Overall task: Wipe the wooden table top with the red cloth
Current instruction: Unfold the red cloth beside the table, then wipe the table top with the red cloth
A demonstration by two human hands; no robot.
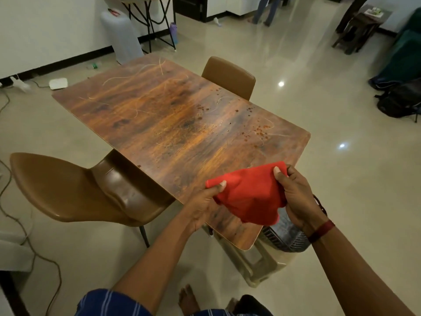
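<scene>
The red cloth (pixel 249 193) hangs spread between both hands above the near corner of the wooden table top (pixel 173 124). My left hand (pixel 205 205) pinches the cloth's left edge with the thumb on top. My right hand (pixel 296 197) grips its right edge, thumb over the upper corner. The cloth sags in the middle and does not lie flat on the wood. Dark red drops and stains (pixel 259 131) dot the table's right side, and pale curved scratch marks run across its far half.
A brown chair (pixel 75 190) is tucked in at the table's left, another brown chair (pixel 229 76) at the far side. A plastic stool (pixel 257 263) and a fan (pixel 287 233) sit under the near corner. Cables trail on the floor at left. A person's legs (pixel 265 10) stand far back.
</scene>
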